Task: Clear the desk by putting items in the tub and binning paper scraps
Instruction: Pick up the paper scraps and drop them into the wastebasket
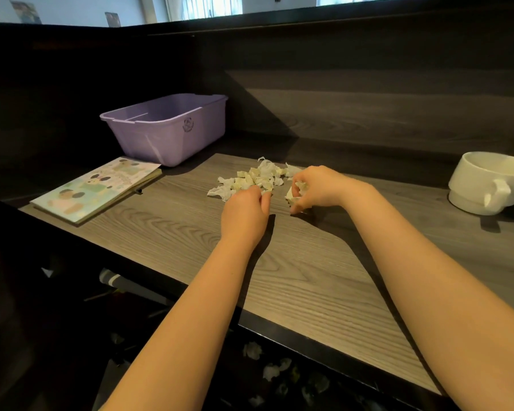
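Observation:
A heap of torn white and pale-yellow paper scraps [257,176] lies in the middle of the wooden desk [166,221]. My left hand [245,212] lies at the heap's near edge, its fingertips pinching a scrap. My right hand [316,188] is curled round a small wad of scraps at the heap's right side. A purple plastic tub [166,129] stands at the back left. A pastel-covered notebook [98,188] lies in front of the tub with a dark pen [137,191] at its right edge. A white mug [487,182] sits at the far right.
Dark panels wall the desk at the back and left. Below the desk's front edge several crumpled paper scraps [279,369] lie in a dark space. A grey rolled object [113,278] shows under the desk at the left.

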`<state>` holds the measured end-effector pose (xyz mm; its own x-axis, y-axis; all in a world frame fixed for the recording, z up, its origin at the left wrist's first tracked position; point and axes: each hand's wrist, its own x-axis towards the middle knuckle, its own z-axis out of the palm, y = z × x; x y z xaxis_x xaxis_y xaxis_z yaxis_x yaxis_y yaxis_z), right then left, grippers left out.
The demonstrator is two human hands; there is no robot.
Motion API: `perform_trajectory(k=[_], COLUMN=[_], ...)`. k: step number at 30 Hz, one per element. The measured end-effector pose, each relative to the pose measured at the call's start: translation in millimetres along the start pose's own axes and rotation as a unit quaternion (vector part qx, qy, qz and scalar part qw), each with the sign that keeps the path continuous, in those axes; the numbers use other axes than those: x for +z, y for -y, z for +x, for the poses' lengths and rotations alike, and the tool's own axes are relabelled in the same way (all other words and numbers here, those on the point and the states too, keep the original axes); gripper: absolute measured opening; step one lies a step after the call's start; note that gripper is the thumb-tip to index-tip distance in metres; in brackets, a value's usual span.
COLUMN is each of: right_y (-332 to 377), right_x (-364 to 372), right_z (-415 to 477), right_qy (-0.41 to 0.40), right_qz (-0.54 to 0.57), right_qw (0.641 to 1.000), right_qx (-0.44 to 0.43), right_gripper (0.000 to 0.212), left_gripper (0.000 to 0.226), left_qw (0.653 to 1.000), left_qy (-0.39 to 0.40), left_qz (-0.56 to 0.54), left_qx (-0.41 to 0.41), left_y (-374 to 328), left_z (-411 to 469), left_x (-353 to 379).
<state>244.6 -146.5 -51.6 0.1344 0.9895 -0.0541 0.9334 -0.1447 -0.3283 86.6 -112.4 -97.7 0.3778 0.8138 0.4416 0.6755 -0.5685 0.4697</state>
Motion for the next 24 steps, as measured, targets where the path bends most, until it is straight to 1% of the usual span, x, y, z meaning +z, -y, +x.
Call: perform_trajectory(k=[3, 5, 7, 10, 12, 14, 16, 19, 22, 24], right_y=[2, 3, 6, 14, 19, 23, 29, 42, 54, 64], right_x=[4, 4, 4, 1, -3, -5, -6, -4, -3, -1], right_z=[1, 0, -2, -2, -5, -9, -13, -20, -29, -38], right_qy=[0.005, -0.001, -0.01, -0.034, -0.057, -0.088, -0.115, -0.127, -0.139, -0.146], right_qz=[-0.005, -0.005, -0.005, 0.002, 0.021, 0.037, 0.036, 0.034, 0.07, 0.098], right_qw=[1.0, 1.0, 1.0, 0.999, 0.998, 0.995, 0.993, 0.991, 0.987, 0.983], right_qx=[0.001, -0.007, -0.017, -0.016, -0.01, -0.009, -0.011, -0.021, -0.034, -0.043], right_gripper=[0.025, 0.021, 0.017, 0.027, 0.034, 0.034, 0.03, 0.026, 0.021, 0.013], left_gripper=[0.03, 0.033, 0.036, 0.036, 0.033, 0.035, 0.036, 0.033, 0.03, 0.034], left_qw=[0.997, 0.992, 0.988, 0.983, 0.983, 0.987, 0.989, 0.991, 0.992, 0.992], left_qy=[-0.017, -0.023, -0.031, -0.054, -0.054, -0.045, -0.042, -0.048, -0.053, -0.062], left_qz=[-0.067, -0.109, -0.129, -0.14, -0.134, -0.111, -0.095, -0.084, -0.068, -0.065], left_qx=[-0.04, -0.066, -0.079, -0.102, -0.11, -0.107, -0.1, -0.095, -0.093, -0.085], left_y=[2, 3, 5, 12, 17, 22, 27, 33, 35, 38], left_z=[0, 0, 0, 1, 2, 3, 2, 0, -8, -17], left_x=[0, -2, -4, -15, -24, -34, -45, -63, -80, -91])
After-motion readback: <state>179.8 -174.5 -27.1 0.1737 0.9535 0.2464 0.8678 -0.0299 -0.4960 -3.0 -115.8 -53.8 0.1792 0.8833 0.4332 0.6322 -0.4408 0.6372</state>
